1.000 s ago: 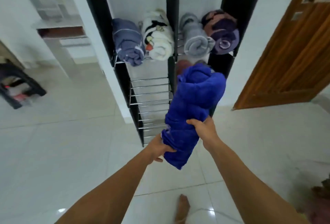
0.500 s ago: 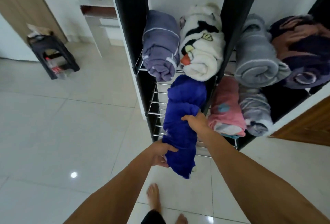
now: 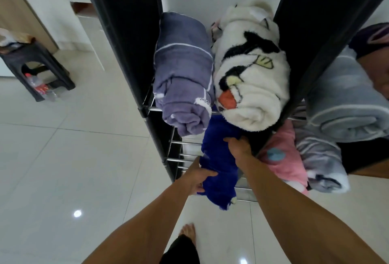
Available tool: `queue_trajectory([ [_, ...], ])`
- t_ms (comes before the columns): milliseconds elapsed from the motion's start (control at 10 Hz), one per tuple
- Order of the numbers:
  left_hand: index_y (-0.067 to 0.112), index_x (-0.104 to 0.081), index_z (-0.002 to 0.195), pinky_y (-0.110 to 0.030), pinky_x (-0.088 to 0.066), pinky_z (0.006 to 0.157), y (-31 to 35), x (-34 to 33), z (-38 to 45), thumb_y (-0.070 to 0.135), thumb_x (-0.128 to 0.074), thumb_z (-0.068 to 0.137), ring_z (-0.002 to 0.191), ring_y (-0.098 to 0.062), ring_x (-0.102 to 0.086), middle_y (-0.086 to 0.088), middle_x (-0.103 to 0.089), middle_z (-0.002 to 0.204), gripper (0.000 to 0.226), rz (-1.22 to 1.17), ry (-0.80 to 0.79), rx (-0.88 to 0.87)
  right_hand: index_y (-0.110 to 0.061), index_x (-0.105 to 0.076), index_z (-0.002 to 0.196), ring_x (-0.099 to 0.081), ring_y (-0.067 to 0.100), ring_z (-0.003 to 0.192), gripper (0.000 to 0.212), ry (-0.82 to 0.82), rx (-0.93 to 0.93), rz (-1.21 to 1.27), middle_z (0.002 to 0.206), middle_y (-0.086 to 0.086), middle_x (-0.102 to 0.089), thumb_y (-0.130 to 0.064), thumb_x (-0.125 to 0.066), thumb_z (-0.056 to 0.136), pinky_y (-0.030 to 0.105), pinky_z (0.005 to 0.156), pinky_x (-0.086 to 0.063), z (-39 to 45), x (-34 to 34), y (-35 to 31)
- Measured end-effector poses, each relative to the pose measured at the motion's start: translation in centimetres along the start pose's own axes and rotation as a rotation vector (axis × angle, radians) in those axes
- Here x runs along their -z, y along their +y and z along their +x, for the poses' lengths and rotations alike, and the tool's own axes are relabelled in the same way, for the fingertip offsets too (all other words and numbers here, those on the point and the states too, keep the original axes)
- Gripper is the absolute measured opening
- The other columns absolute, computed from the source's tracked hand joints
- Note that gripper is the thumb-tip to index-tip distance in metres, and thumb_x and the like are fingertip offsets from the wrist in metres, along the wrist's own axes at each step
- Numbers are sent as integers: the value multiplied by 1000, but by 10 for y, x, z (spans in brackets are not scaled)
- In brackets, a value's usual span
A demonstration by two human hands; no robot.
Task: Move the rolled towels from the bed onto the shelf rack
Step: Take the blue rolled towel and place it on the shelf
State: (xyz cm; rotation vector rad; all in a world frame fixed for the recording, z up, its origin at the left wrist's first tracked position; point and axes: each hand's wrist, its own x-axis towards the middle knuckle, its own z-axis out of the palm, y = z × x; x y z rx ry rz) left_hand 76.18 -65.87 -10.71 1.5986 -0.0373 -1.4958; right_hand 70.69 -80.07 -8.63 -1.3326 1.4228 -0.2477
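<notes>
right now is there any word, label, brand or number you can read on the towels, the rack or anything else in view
None can be read.
White cartoon towel: a printed picture only, no letters; a small white tag at its top is blank or too blurred.
Pink towel: a blue patch, no legible text.
Bottle under the black stool: a red label, too small and blurred to read.
Blue towel, gripped by the left hand and right hand: no text.

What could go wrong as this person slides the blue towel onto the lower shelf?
The blue towel, gripped by the left hand and right hand, hangs past the shelf's front bar; it may slip off. Pushing upward could also nudge the overhanging purple towel and white towel above.
</notes>
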Motion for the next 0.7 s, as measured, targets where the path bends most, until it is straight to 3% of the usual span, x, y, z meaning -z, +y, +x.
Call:
queue_trajectory([
  [200, 37, -34, 137, -37, -55, 76, 13, 3, 26, -2, -65, 80, 112, -28, -59, 0, -56, 130, 76, 10, -21, -65, -3, -37, 142, -44, 33, 130, 52, -9, 44, -29, 147, 14, -43, -20, -54, 96, 37, 103, -38, 22, -13, -9],
  [300, 42, -36, 135, -38, -54, 83, 18, 1, 35, -6, -63, 80, 115, -26, -57, 3, -58, 126, 78, 27, -27, -77, 0, -39, 139, -47, 34, 128, 47, -37, 37, -146, 144, 17, -45, -18, -50, 97, 38, 102, -40, 29, -13, -8],
  [400, 43, -35, 138, -45, -49, 97, 17, -1, 35, -6, -63, 80, 122, -28, -53, 3, -56, 127, 81, 41, -15, -65, -7, -29, 147, -45, 33, 129, 56, -56, 30, -203, 148, 13, -40, -16, -49, 95, 36, 99, -41, 27, -9, -3],
  [500, 41, -32, 140, -42, -51, 89, 13, -5, 27, -3, -63, 82, 121, -29, -53, 3, -54, 126, 80, 37, 0, -88, -15, -23, 151, -42, 32, 133, 62, -76, 59, -215, 152, 11, -36, -13, -47, 94, 33, 97, -40, 17, 0, 3],
  [600, 37, -30, 142, -32, -52, 69, 13, -9, 10, 0, -62, 84, 117, -29, -55, 1, -53, 125, 76, 35, 20, -123, -12, -26, 150, -40, 32, 136, 62, -94, 83, -234, 153, 10, -36, -15, -51, 93, 34, 105, -37, 2, 10, 7],
  [700, 31, -30, 142, -26, -50, 59, 8, -16, -18, 4, -63, 86, 104, -23, -59, -1, -55, 118, 70, 89, 65, -152, -9, -44, 138, -56, 27, 114, 54, -162, 90, -165, 129, 10, -54, -17, -61, 87, 34, 93, -46, -21, 19, 22],
])
